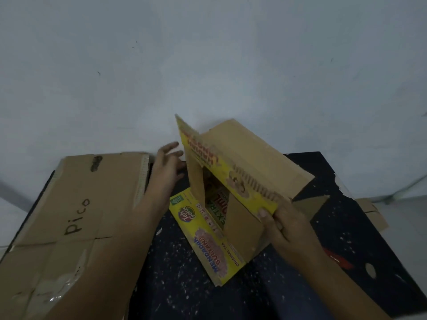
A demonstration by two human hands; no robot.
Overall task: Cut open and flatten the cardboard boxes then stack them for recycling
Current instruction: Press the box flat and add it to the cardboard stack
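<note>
A yellow printed tea carton (231, 181) stands half opened on the dark table (184, 285), its upper flap raised and one yellow flap (208, 241) lying flat toward me. My right hand (284, 225) grips the near corner of the raised panel, thumb on the yellow face. My left hand (167, 165) hovers by the far left edge of the carton with its fingers spread and holds nothing. A large plain brown box (76, 215) marked "Pico" lies on the left of the table, partly under my left forearm.
A white wall rises close behind the table. Flat brown cardboard pieces (372, 212) lie at the table's far right edge. A red mark (339, 260) and a small hole show on the speckled table top at the right.
</note>
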